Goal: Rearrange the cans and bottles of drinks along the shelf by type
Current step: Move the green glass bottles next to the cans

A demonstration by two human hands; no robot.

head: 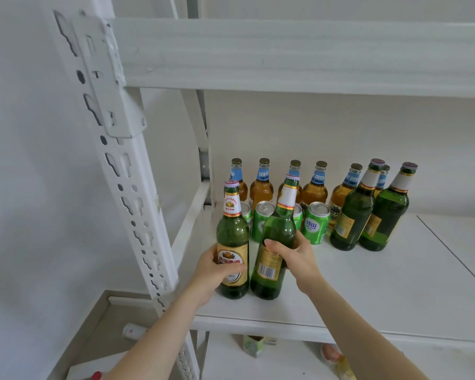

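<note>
Two tall green beer bottles stand side by side near the front left of the white shelf (368, 283). My left hand (213, 270) grips the left one (232, 234) around its gold label. My right hand (296, 256) holds the right bottle (274, 242), which leans slightly left. Behind them sit several green cans (316, 223), partly hidden. A row of amber bottles with blue neck labels (262, 185) lines the back. Two more green bottles (353, 215) (387, 215) stand tilted-looking at the right.
A white perforated upright post (126, 171) rises just left of my left arm. The shelf above (285, 56) overhangs the bottles. Small packets and a box (254, 345) lie on the level below. The shelf's right half is bare.
</note>
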